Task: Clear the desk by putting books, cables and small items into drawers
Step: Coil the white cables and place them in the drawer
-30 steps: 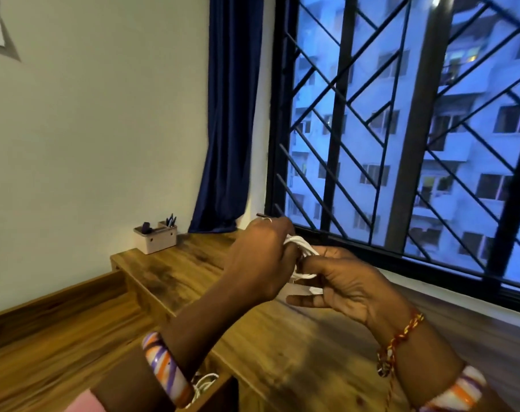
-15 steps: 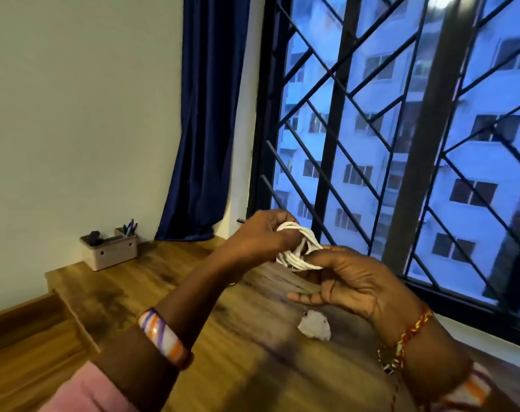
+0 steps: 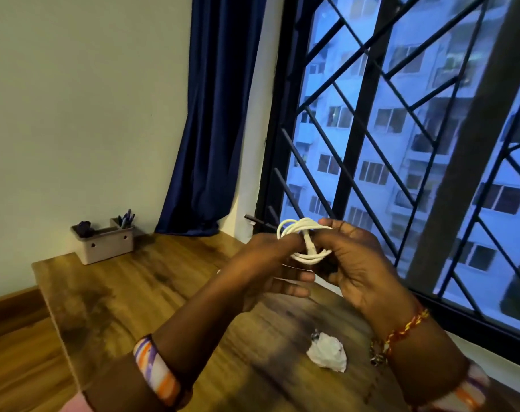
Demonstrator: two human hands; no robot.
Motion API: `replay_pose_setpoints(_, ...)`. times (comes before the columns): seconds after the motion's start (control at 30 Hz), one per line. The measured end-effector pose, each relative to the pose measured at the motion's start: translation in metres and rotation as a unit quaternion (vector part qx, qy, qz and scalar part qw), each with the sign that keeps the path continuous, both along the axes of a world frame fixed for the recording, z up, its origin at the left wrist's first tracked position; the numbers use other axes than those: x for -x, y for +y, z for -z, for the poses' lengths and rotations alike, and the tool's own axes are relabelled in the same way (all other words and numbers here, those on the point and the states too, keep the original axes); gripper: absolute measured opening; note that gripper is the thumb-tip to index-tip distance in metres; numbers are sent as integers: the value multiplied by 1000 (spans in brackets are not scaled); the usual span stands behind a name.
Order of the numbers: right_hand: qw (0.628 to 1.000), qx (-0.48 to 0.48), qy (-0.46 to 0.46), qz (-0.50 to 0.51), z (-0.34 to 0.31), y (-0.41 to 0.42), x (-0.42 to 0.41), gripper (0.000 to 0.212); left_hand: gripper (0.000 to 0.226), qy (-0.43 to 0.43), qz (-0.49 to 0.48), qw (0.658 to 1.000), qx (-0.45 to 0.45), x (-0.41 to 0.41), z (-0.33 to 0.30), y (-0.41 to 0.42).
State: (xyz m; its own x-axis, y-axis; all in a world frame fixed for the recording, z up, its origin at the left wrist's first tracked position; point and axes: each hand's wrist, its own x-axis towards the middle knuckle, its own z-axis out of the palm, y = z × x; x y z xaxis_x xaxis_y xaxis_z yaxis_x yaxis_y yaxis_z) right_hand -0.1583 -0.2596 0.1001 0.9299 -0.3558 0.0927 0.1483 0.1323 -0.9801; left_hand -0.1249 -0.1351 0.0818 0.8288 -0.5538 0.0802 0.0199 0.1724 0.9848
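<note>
Holding a coiled white cable (image 3: 303,242) between them above the wooden tabletop (image 3: 127,295), both hands are closed on it: the left hand (image 3: 264,269) pinches the loops from the left with thumb and forefinger, its other fingers curled beneath, and the right hand (image 3: 353,263) grips the bundle from the right, fingers wrapped over the top strands. One strand crosses the middle of the coil like a binding turn, though the blur makes it hard to tell whether it is knotted. No writing or brand can be read on the cable or anywhere else.

Nearest the camera, a striped orange, purple and white band (image 3: 157,370) circles the left wrist, and a red and yellow braided thread (image 3: 401,331) circles the right wrist. Below the hands, a crumpled white scrap of paper or plastic (image 3: 327,352) lies on the tabletop, well apart from the cable.

Farther back, at the left rear corner of the tabletop against the pale wall, stands a beige rectangular desk organiser (image 3: 104,242) with pens (image 3: 126,218) in its raised compartment and a dark object in the lower one. Behind it hangs a dark blue curtain (image 3: 214,120), beside a window with a black metal grille (image 3: 365,120) through which an apartment block shows.
</note>
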Motion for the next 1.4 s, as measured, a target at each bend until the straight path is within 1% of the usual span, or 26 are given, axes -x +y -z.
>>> replay_pose_setpoints(0.1, 1000, -3, 10, 3, 3, 0, 1, 19, 12, 85, 50, 994, 40, 3, 4, -1)
replay_pose_setpoints(0.17, 1000, -6, 21, 8, 5, 0, 3, 18, 10, 120, 63, 989, 51, 7, 7, 1)
replay_pose_setpoints(0.2, 1000, -7, 27, 6, 6, 1, 5, 18, 11, 115, 46, 991, 42, 10, 9, 2)
replay_pose_setpoints(0.23, 999, -12, 32, 3, 6, 2, 7, 18, 13, 93, 15, 995, 19, 12, 12, 2)
replay_pose_setpoints(0.3, 999, -31, 40, -3, 7, 5, 11, 18, 16, 17, -69, 997, -40, 14, 16, 1)
replay_pose_setpoints(0.37, 998, -40, 46, -15, 8, 10, 16, 20, 12, -35, -114, 992, -48, 17, 16, 6)
replay_pose_setpoints(0.43, 996, -48, 49, -49, 6, 15, 21, 22, 12, -31, -95, 995, -24, 18, 13, 15)
replay_pose_setpoints(0.53, 989, -37, 66, -129, 0, 21, 34, 26, 6, 20, -26, 999, 27, 27, 8, 30)
replay_pose_setpoints(0.6, 983, -30, 83, -164, -4, 23, 44, 31, 4, 43, 6, 998, 49, 37, 7, 35)
replay_pose_setpoints(0.7, 980, -15, 88, -176, -7, 26, 66, 34, 22, 60, 21, 995, 72, 58, 11, 36)
replay_pose_setpoints(0.73, 980, -6, 88, -176, -6, 28, 74, 32, 22, 55, 9, 995, 84, 66, 12, 36)
replay_pose_setpoints(0.8, 982, 23, 88, -168, -2, 34, 93, 18, 7, 8, -38, 994, 106, 79, 13, 37)
replay_pose_setpoints(0.83, 983, 42, 88, -157, 0, 39, 103, 10, 12, -44, -69, 991, 104, 85, 14, 39)
replay_pose_setpoints(0.87, 985, 57, 84, -141, 4, 44, 113, 8, 17, -98, -82, 987, 95, 92, 13, 43)
replay_pose_setpoints(0.9, 987, 69, 76, -121, 7, 49, 123, 13, 19, -143, -83, 983, 82, 99, 13, 47)
replay_pose_setpoints(0.93, 990, 81, 64, -100, 10, 53, 132, 16, 19, -169, -80, 980, 68, 106, 11, 51)
replay_pose_setpoints(0.97, 991, 89, 53, -81, 12, 58, 143, 17, 20, -181, -77, 979, 51, 115, 10, 55)
replay_pose_setpoints(1.0, 993, 85, 46, -72, 13, 62, 152, 18, 22, -175, -78, 981, 34, 123, 8, 58)
replay_pose_setpoints(1.03, 994, 65, 47, -71, 14, 66, 163, 18, 26, -159, -81, 984, 16, 133, 8, 60)
replay_pose_setpoints(1.1, 993, -14, 71, -90, 16, 73, 180, 15, 29, -118, -86, 989, 0, 150, 8, 63)
replay_pose_setpoints(1.2, 972, -146, 114, -148, 20, 87, 208, 9, 18, -71, -92, 993, -7, 177, 8, 69)
replay_pose_setpoints(1.27, 955, -200, 120, -183, 22, 96, 223, 9, 9, -72, -86, 994, -15, 193, 6, 74)
replay_pose_setpoints(1.37, 937, -267, 99, -201, 24, 107, 246, 23, 34, -81, -65, 994, -16, 216, 3, 85)
replay_pose_setpoints(1.4, 937, -274, 86, -200, 25, 109, 252, 24, 35, -86, -51, 995, -20, 222, 2, 90)
